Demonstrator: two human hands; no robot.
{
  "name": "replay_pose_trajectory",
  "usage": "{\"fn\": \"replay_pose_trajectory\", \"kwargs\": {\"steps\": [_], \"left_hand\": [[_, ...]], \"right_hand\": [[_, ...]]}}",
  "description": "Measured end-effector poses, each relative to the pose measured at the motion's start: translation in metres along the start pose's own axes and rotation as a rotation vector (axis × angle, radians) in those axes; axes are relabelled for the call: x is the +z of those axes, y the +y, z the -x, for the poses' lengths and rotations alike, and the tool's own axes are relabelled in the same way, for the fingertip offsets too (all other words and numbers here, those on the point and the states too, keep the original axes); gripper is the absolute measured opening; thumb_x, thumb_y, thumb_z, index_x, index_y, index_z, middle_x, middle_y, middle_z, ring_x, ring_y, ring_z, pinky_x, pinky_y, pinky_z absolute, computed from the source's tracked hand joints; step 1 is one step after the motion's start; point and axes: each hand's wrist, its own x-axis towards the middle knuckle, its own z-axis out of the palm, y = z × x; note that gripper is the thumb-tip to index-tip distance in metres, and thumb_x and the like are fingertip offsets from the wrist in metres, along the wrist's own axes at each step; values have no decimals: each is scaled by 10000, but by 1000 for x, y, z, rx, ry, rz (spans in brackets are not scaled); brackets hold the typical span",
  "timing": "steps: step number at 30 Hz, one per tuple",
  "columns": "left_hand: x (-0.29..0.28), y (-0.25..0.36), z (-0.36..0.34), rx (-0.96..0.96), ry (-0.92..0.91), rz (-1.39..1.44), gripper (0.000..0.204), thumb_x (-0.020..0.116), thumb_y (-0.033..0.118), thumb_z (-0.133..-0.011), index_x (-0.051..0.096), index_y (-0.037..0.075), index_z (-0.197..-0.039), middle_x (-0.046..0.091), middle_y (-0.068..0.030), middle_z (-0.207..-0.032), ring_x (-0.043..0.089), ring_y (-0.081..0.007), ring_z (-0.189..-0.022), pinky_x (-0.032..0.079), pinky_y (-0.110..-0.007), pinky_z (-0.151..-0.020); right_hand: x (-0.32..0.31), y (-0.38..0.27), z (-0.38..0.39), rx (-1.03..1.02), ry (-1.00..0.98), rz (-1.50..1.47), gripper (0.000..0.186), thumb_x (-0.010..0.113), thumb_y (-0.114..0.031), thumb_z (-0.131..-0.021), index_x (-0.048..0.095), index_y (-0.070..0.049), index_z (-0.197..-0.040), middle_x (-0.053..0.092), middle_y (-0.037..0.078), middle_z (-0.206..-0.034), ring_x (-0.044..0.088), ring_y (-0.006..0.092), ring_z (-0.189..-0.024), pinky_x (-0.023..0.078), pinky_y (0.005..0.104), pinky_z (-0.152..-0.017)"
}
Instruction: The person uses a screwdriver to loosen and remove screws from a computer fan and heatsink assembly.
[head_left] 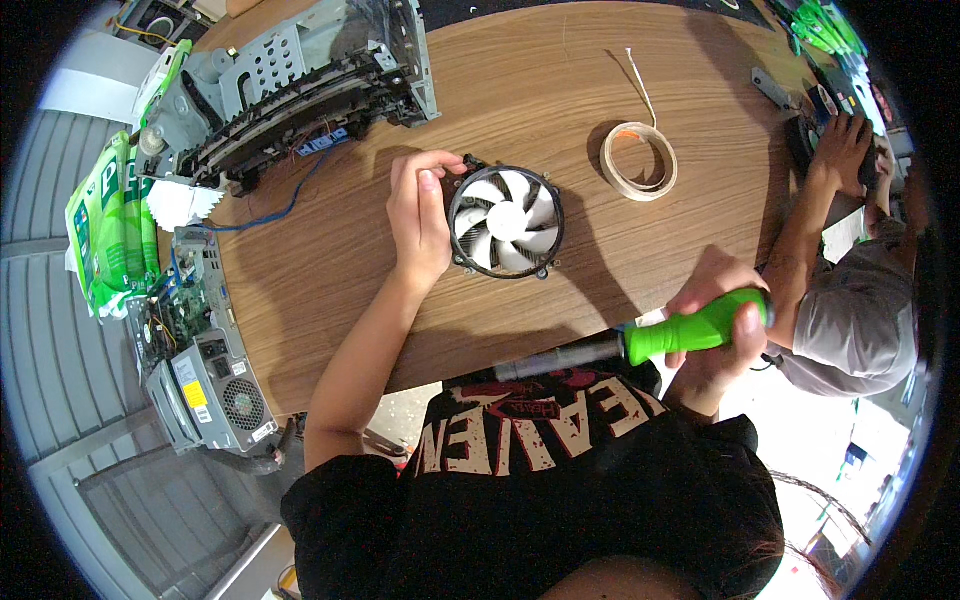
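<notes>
A round CPU cooler fan (507,222) with white blades and a black frame lies face up on the wooden table. My left hand (422,215) is curled along its left side, with bent fingers gripping near its upper left corner. My right hand (722,310) is wrapped round a green-handled tool (690,329), off the table's front edge and in front of my body. The tool's grey shaft points left and is smeared by motion, so its tip cannot be made out. It is apart from the fan.
A roll of tape (640,186) lies right of the fan. At the back left stands a metal-and-black machine chassis (290,90) with a blue cable. Green packages (105,220) and a power supply unit (215,390) are at the left. A co-worker's hand (843,150) works at the right.
</notes>
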Motion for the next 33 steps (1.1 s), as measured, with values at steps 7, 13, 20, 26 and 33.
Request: {"fn": "replay_pose_trajectory", "kwargs": {"steps": [7, 13, 20, 26, 33], "left_hand": [[-1, 1, -1, 1, 2, -10, 341, 345, 209, -1034, 623, 14, -1008, 647, -110, -915, 560, -220, -876, 453, -346, -821], [0, 0, -1, -28, 7, -10, 340, 346, 208, -1036, 623, 13, -997, 649, -108, -913, 567, -220, -875, 454, -344, -824], [-1, 1, -1, -3, 8, -2, 345, 356, 230, -1038, 622, 14, -1001, 648, -113, -907, 567, -218, -874, 453, -340, -828], [-1, 0, -1, -27, 0, -4, 340, 354, 218, -1034, 625, 15, -998, 648, -107, -900, 560, -219, -885, 448, -346, -833], [-1, -1, -1, -26, 4, 7, 349, 342, 223, -1040, 622, 16, -1011, 648, -106, -907, 560, -222, -889, 448, -348, -836]], "right_hand": [[-5, 1, 2, -14, 151, 56, 403, 592, -362, -918, 613, 36, -860, 567, 152, -712, 571, 161, -462, 436, 237, -414], [-7, 0, 4, 49, 110, 96, 298, 591, -234, -924, 623, 62, -907, 562, 148, -773, 569, 171, -452, 455, 255, -414], [-13, 4, 3, 13, 163, 13, 309, 604, -250, -919, 607, 57, -881, 582, 141, -758, 596, 168, -515, 446, 250, -404], [-18, 4, 3, 134, 0, -121, 488, 560, -411, -923, 593, 76, -912, 581, 171, -792, 577, 168, -479, 442, 249, -406], [-24, 14, -1, 64, 36, -169, 369, 550, -306, -934, 586, 61, -924, 566, 183, -744, 539, 205, -385, 474, 300, -407]]}}
